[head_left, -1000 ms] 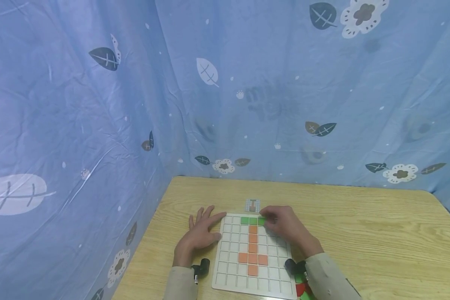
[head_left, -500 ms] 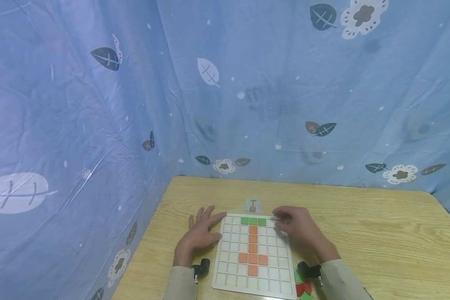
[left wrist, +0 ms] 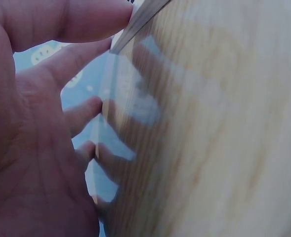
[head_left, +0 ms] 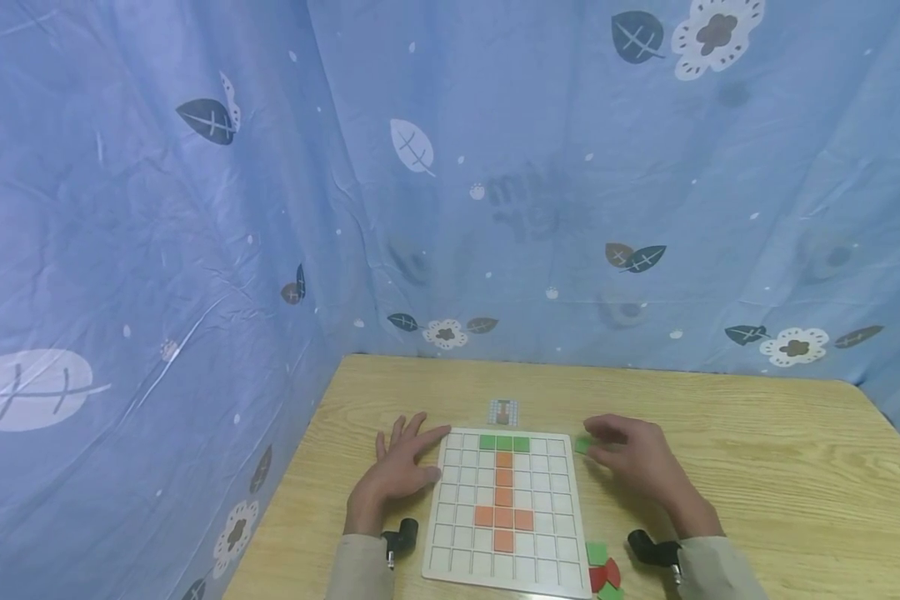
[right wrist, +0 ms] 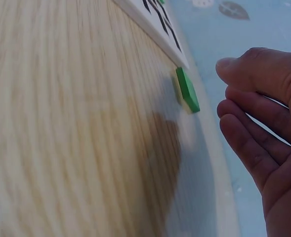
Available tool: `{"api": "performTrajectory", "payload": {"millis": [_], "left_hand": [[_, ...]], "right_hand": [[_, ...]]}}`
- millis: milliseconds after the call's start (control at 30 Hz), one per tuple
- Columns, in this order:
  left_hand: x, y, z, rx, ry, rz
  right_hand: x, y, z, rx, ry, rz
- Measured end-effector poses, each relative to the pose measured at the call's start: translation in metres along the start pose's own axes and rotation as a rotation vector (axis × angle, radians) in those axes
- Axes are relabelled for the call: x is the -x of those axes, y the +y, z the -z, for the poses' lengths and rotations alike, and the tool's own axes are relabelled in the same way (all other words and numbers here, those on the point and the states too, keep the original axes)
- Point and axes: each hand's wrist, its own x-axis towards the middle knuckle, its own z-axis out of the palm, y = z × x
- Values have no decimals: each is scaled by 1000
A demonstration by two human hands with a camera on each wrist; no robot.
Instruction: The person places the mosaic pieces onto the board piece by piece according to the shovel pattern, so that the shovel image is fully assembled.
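A pale gridded board (head_left: 457,562) lies on the table, its cells holding green squares (head_left: 504,443) in the top row and a column of orange squares (head_left: 504,496) with a crossbar. My left hand (head_left: 399,475) rests at the board's left side, forefinger on the upper left corner and thumb at the edge; in the left wrist view its fingers (left wrist: 86,116) are spread. Off the board's upper right edge, my right hand (head_left: 637,458) is bent loosely and holds nothing. In the right wrist view a loose green tile (right wrist: 187,91) lies on the table close to its fingertips, apart from them.
A small printed pattern card (head_left: 503,412) lies behind the board. Red pieces (head_left: 604,575) and green pieces (head_left: 596,552) lie in a cluster at the board's lower right. Blue patterned curtains (head_left: 450,167) stand behind and left of the wooden table (head_left: 780,483).
My right hand has moved right, from the third green square in the top row to the table beyond the board's edge, where a green tile now shows. My left hand has stayed put.
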Motion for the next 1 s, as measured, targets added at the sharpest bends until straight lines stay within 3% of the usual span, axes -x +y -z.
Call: {"api": "performTrajectory", "payload": {"millis": [200,767,1000], "left_hand": [[0,0,0,-6,-1,5],[0,-2,0,6,-1,-2],[-1,-3,0,0,-7,-9]], "right_hand": [[0,7,-2,-17,-6,-7],[-7,11,-13,111,17,96],[-5,8,-10,109,32,80]]}}
